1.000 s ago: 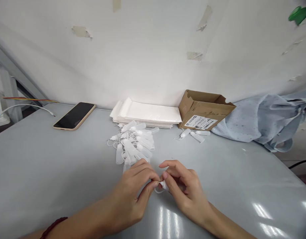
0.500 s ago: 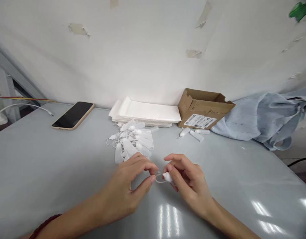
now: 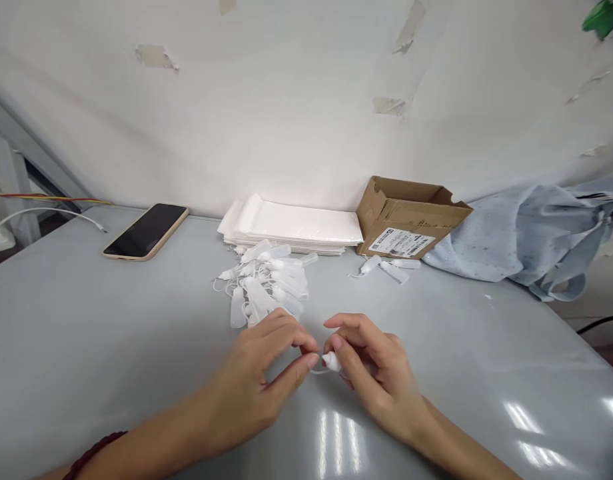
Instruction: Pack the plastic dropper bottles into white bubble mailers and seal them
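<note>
The right hand (image 3: 384, 380) is closed on a small white plastic bottle with a cone-shaped tip (image 3: 331, 361), most of its body hidden behind the fingers; the left hand (image 3: 259, 377) faces it from just beside, thumb and forefinger almost meeting near a thin, pale, flexible strap (image 3: 320, 372) – whether they pinch its end, I cannot tell. The bottle sits between the two hands, above the glossy grey tabletop (image 3: 461, 360); it looks very light, likely soft enough in the body to dent under a squeeze, and perhaps a little slippery; the firmer shoulder below the tip seems the best place to hold, with the strap taken near its free end. Beyond the left hand lies a loose heap of similar translucent bottles (image 3: 269, 283), straps tangled – probably prone to snagging; farther off are a stack of flat white envelopes (image 3: 306, 223) and an open brown cardboard box (image 3: 416, 217).
</note>
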The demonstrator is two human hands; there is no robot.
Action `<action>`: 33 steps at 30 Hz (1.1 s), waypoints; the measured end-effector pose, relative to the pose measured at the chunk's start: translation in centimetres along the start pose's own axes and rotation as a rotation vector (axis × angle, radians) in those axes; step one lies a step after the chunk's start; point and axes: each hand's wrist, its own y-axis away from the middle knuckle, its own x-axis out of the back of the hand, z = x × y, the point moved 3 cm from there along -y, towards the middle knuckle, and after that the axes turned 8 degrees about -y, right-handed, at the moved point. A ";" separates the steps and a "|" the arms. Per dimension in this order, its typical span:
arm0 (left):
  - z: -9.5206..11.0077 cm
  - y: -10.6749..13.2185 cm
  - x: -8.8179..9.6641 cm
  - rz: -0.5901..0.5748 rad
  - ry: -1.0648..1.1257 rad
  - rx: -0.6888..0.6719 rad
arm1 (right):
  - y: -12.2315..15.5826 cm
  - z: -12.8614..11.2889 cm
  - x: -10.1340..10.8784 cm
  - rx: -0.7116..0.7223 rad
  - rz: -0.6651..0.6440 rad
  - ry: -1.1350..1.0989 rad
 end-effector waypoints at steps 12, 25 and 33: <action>0.2 0.4 -1.2 0.031 -0.024 -0.163 | 0.3 0.4 -0.5 0.003 -0.007 -0.001; -7.5 -2.3 8.8 0.265 0.025 0.478 | -3.3 5.0 6.3 0.202 0.201 0.822; -7.9 -2.3 7.6 0.246 -0.110 0.546 | -4.4 8.8 9.8 0.218 0.071 1.132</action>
